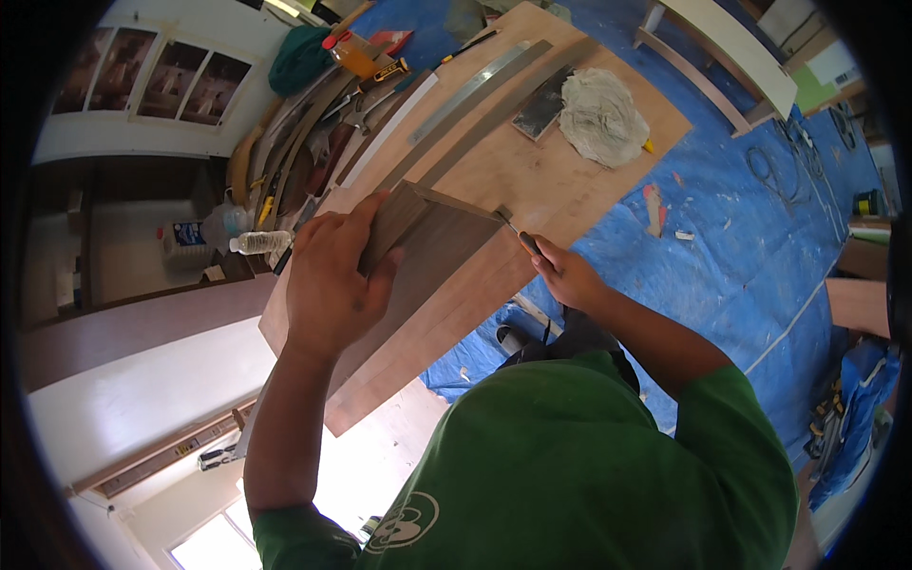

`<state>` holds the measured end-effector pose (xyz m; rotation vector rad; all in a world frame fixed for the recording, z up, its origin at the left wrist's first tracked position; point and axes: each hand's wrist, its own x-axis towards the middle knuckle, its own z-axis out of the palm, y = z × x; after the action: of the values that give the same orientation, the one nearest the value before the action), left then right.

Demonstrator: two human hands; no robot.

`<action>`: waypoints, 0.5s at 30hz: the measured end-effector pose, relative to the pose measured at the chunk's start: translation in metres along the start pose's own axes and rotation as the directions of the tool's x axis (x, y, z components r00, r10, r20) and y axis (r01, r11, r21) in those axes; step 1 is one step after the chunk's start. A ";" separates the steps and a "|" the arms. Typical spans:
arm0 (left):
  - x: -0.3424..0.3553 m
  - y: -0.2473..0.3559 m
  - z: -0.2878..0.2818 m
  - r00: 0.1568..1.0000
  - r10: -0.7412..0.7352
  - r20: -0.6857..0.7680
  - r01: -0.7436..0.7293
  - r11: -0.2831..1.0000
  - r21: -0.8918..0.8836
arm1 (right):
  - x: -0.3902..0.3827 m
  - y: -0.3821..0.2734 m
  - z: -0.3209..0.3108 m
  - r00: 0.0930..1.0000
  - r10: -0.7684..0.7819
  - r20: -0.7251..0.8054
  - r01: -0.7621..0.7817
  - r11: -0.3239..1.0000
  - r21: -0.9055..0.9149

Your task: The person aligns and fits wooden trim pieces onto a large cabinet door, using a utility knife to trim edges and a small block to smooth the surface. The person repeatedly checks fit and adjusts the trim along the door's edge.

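Observation:
My left hand (332, 271) is closed round the upper left edge of a grey-brown wooden board (437, 247). A raised strip runs along that edge, beneath my fingers. The board lies on a large plywood sheet (551, 180). My right hand (570, 275) grips a slim hand tool (528, 242) with an orange-and-dark handle and a thin metal shaft. Its tip is close to the board's right corner; whether it touches cannot be made out, nor can the exact kind of tool.
A crumpled pale cloth (603, 119) and a dark flat block (543, 106) lie at the sheet's far end. Long strips (480, 90), a hammer (359, 116) and an orange-filled bottle (351, 57) line its left side. Blue tarpaulin (703, 275) covers the floor; cables (774, 176) lie rightward.

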<state>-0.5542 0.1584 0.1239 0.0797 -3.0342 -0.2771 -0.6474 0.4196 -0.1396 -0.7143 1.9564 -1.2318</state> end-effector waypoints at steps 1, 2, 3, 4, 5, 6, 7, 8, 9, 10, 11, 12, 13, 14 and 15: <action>-0.001 0.000 0.001 1.000 0.008 -0.006 -0.008 1.000 0.017 | 0.001 0.000 0.000 1.000 -0.008 -0.006 0.008 1.000 -0.006; -0.001 0.000 0.002 1.000 0.015 -0.012 -0.015 0.999 0.034 | 0.002 0.001 0.001 1.000 -0.016 -0.010 0.016 1.000 -0.012; -0.001 -0.001 0.002 1.000 0.023 -0.016 -0.022 0.998 0.052 | 0.004 0.006 0.003 1.000 -0.019 -0.023 0.019 0.999 -0.036; -0.001 -0.001 0.003 1.000 0.026 -0.011 -0.025 0.999 0.043 | 0.006 0.012 0.008 0.999 -0.023 -0.035 0.021 0.998 -0.061; -0.001 -0.001 0.003 1.000 0.028 -0.007 -0.028 0.999 0.034 | 0.007 0.018 0.011 0.999 -0.027 -0.046 0.023 0.996 -0.086; -0.002 -0.001 0.003 1.000 0.023 -0.004 -0.023 0.999 0.027 | 0.008 0.018 0.012 0.999 -0.027 -0.041 0.023 0.995 -0.094; -0.002 -0.002 0.003 1.000 0.026 -0.001 -0.026 0.999 0.023 | 0.009 0.019 0.013 0.999 -0.027 -0.036 0.023 0.994 -0.103; -0.002 -0.003 0.003 1.000 0.028 0.001 -0.028 0.999 0.019 | 0.010 0.020 0.013 0.999 -0.027 -0.031 0.023 0.993 -0.113; -0.002 -0.003 0.003 1.000 0.029 0.004 -0.029 0.999 0.015 | 0.011 0.021 0.013 0.999 -0.026 -0.029 0.022 0.994 -0.111; -0.003 -0.003 0.003 0.999 0.039 -0.004 -0.039 0.999 0.024 | 0.012 0.021 0.013 0.999 -0.025 -0.027 0.022 0.994 -0.109; -0.003 -0.002 0.003 0.999 0.049 -0.013 -0.049 0.998 0.033 | 0.013 0.022 0.013 0.999 -0.024 -0.024 0.021 0.994 -0.108; -0.003 -0.002 0.004 0.998 0.057 -0.022 -0.056 0.998 0.041 | 0.013 0.020 0.013 1.000 -0.017 -0.020 0.015 0.993 -0.119; -0.003 -0.002 0.004 0.998 0.055 -0.019 -0.054 0.998 0.040 | 0.013 0.017 0.012 1.000 -0.011 -0.016 0.009 0.991 -0.130; -0.003 -0.002 0.004 0.998 0.053 -0.017 -0.053 0.998 0.040 | 0.014 0.015 0.011 1.000 -0.004 -0.012 0.003 0.990 -0.141; -0.003 -0.002 0.004 0.999 0.052 -0.016 -0.051 0.998 0.039 | 0.015 0.014 0.011 1.000 -0.001 -0.008 0.000 0.989 -0.147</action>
<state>-0.5512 0.1569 0.1194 0.0071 -3.0195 -0.2125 -0.6487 0.4084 -0.1598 -0.7842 2.0698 -1.0998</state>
